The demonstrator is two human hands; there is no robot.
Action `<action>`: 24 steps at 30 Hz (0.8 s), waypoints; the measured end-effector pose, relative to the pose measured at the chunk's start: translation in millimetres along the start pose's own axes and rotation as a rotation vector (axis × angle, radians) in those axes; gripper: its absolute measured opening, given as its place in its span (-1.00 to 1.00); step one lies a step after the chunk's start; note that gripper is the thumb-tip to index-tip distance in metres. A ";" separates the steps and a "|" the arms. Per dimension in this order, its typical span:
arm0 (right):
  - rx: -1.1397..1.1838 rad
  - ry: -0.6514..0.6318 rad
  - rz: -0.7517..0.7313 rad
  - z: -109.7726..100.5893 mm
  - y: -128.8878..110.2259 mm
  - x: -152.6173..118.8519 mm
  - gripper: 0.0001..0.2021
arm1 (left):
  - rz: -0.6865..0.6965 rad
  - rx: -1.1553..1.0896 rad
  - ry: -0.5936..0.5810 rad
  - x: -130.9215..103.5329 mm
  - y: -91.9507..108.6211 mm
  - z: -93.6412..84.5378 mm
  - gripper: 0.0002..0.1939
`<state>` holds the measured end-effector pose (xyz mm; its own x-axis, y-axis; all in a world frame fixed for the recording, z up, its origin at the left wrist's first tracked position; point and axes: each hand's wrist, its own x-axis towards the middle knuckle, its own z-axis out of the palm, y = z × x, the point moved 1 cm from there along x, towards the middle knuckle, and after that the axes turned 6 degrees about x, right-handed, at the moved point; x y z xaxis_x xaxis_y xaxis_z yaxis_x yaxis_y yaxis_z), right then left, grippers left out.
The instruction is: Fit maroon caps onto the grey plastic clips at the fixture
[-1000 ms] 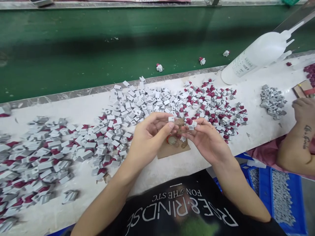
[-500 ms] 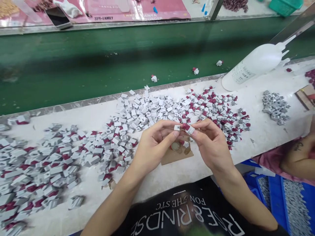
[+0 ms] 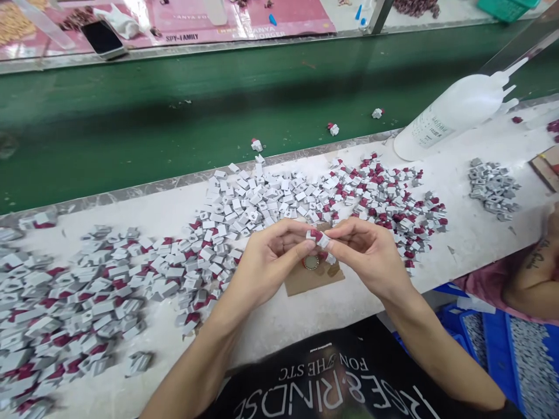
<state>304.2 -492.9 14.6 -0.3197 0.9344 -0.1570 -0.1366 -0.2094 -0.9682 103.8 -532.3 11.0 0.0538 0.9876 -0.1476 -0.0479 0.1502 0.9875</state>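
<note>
My left hand (image 3: 271, 261) pinches a small light-grey plastic block (image 3: 310, 234) between thumb and fingertips. Opposite it, my right hand (image 3: 371, 251) grips a maroon-and-grey plastic piece (image 3: 322, 239). The maroon end is against the grey block; how deep it sits inside cannot be made out. Below my fingers lies a piece of brown cardboard (image 3: 301, 283), bearing a round object with a beaded rim (image 3: 311, 263) and another maroon-and-grey piece, partly hidden by my right hand. Just beyond my hands spreads a heap of plain grey blocks (image 3: 262, 198).
Maroon-and-grey pieces are heaped at left (image 3: 65, 314) and right (image 3: 388, 198). A white squeeze bottle (image 3: 430, 128) stands by the green conveyor belt (image 3: 144, 134), which carries several pieces. Another person's arm (image 3: 530, 273) and blue bins (image 3: 498, 349) are at right.
The two parts, apart before, now meet between my fingertips, and my hands have come closer together. Pieces on the green belt have shifted left.
</note>
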 end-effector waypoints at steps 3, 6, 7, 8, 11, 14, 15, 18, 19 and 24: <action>-0.077 -0.084 0.051 4.7 -6.3 13.3 -0.78 | 0.002 0.052 -0.009 2.4 5.0 -16.2 -0.86; -0.196 -0.287 0.015 16.7 -19.3 51.0 -0.85 | 0.014 0.149 0.036 7.3 12.3 -42.3 -0.84; -0.249 -0.329 -0.032 23.5 -23.8 70.5 -0.89 | 0.021 0.182 0.082 10.0 14.6 -53.0 -0.83; -0.320 -0.347 -0.087 32.5 -27.3 92.9 -0.92 | 0.029 0.212 0.156 13.3 16.7 -64.4 -0.81; -0.634 -0.191 -0.222 72.7 -27.4 167.8 -0.85 | 0.056 0.281 0.458 26.0 21.7 -98.5 -0.75; -1.048 -0.214 -0.226 125.7 -12.6 227.4 -0.75 | 0.096 0.320 0.667 40.0 25.6 -124.3 -0.73; -1.090 -0.236 -0.223 141.1 -7.4 240.4 -0.76 | 0.106 0.331 0.701 44.2 26.6 -130.3 -0.72; -1.148 -0.274 -0.227 164.7 1.1 261.4 -0.81 | 0.101 0.363 0.742 54.1 26.3 -143.1 -0.68; -1.161 -0.269 -0.236 162.8 0.7 264.3 -0.82 | 0.085 0.373 0.741 57.1 24.8 -146.1 -0.68; -1.276 -0.030 -0.327 93.7 -14.0 271.4 -0.69 | -0.013 0.465 0.648 82.3 13.9 -153.9 -0.71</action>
<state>131.5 -263.3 3.7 -0.4640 0.8795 0.1063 0.7586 0.4564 -0.4650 -45.9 -441.9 4.0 -0.5463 0.8373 -0.0212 0.3771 0.2685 0.8864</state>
